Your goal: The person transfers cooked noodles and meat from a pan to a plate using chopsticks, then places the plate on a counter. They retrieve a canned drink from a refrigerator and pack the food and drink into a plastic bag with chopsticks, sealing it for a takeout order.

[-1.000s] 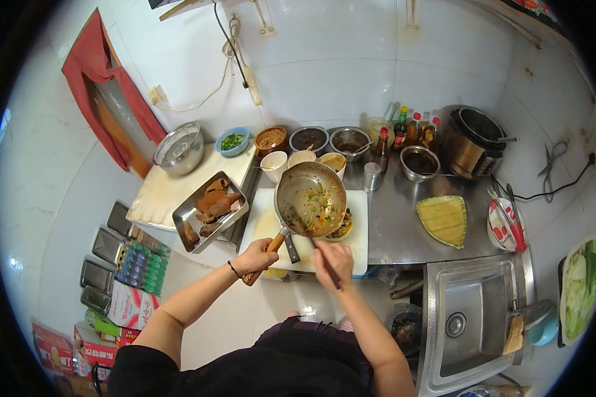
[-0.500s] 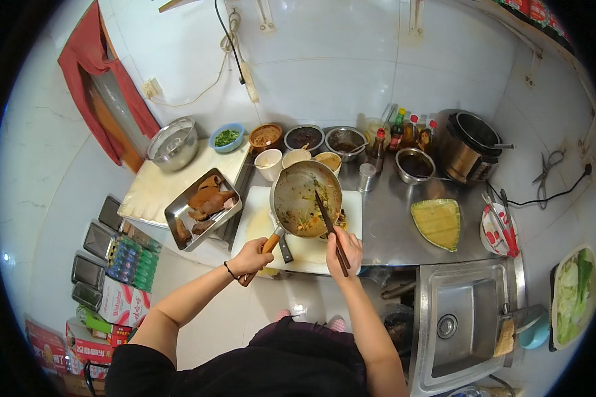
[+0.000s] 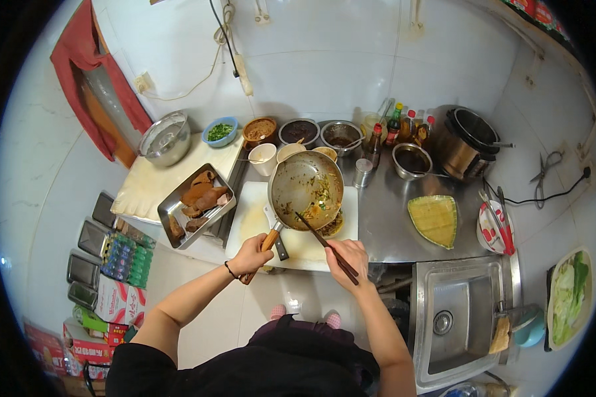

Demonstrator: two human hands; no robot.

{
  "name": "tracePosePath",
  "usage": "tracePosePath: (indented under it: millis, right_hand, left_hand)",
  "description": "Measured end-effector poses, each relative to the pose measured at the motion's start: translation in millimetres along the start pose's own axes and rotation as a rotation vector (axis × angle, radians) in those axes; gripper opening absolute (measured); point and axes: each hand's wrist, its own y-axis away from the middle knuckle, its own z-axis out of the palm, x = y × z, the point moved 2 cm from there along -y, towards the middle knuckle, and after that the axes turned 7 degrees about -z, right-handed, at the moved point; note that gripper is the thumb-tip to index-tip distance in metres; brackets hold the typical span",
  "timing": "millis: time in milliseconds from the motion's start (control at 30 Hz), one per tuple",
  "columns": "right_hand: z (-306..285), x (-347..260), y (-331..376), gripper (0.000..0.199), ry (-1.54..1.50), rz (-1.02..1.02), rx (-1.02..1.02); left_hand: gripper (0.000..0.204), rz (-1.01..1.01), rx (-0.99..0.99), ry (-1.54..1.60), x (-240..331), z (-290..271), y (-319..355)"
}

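My left hand [image 3: 250, 257] is closed round the wooden handle of a pan [image 3: 291, 178], which is tilted above a white cutting board [image 3: 248, 225]. Bits of chopped food and sauce cling to the inside of the pan. Dark chopsticks [image 3: 321, 238] are gripped in my right hand [image 3: 349, 260], their tips at the pan's lower rim. Under that rim, partly hidden, some browned food [image 3: 332, 227] lies on the board. A knife with a dark handle [image 3: 281, 248] rests on the board beside the pan handle.
To the left stands a metal tray [image 3: 163, 208] of brown meat. Behind the board are a bowl of green onions [image 3: 220, 132], sauce bowls [image 3: 299, 132] and bottles [image 3: 393, 126]. On the right are a yellow fan-shaped dish [image 3: 432, 221], a pressure cooker [image 3: 469, 145] and a sink [image 3: 460, 298].
The pan has tipped further, showing more of its inside. My right hand has shifted slightly right and down, with the chopsticks slanting more. More browned food shows under the rim.
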Motion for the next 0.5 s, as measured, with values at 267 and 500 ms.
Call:
tracePosePath:
  millis: [267,500]
  right_hand:
    - [21,17,15,0.013,0.115,0.136,0.086]
    - [28,-13,11,0.012,-0.072,0.077,0.138]
  left_hand:
    - [0.023,0.026,0.038,-0.006,-3,8,1]
    - [0.025,0.059,0.136,-0.103,-3,10,3]
